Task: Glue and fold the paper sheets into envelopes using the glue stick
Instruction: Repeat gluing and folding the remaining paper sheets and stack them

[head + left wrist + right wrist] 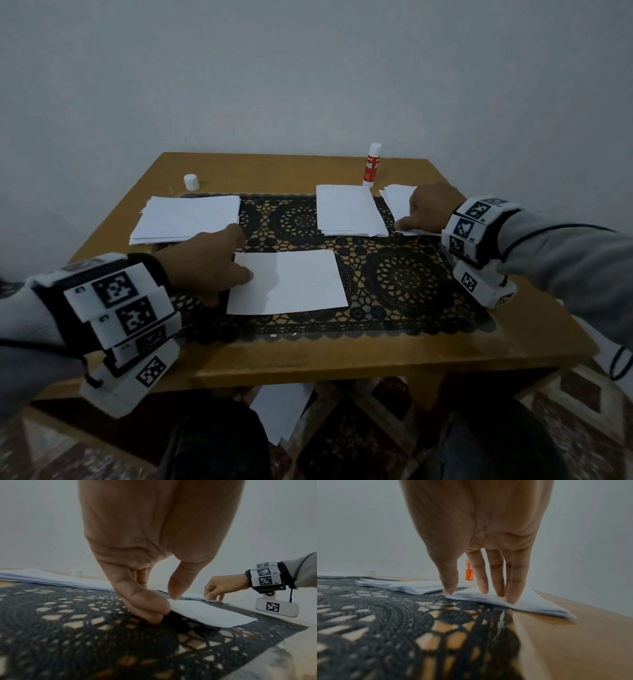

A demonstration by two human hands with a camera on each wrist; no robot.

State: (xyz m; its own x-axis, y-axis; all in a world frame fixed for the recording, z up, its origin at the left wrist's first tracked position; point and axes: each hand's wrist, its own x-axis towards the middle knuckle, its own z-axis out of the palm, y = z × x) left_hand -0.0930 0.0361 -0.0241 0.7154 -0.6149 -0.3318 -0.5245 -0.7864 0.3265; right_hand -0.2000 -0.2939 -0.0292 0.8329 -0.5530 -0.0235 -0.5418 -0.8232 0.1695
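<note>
A single white paper sheet (298,282) lies on the black lace mat (404,284) in the middle of the table. My left hand (239,277) pinches its left edge, thumb on top and fingers curled underneath; the left wrist view shows the same grip (164,604) on the sheet (205,612). My right hand (404,224) rests with straight fingers (513,596) on a small stack of folded papers (539,604) at the far right, thumb at its near corner. The red glue stick (371,166) stands upright at the back, and its white cap (191,181) sits at the back left.
A thick stack of white sheets (186,219) lies at the left of the mat. Another stack (347,210) lies right of centre, beside my right hand. The wooden table (308,356) stands against a pale wall. Loose papers (281,411) lie on the floor under the table.
</note>
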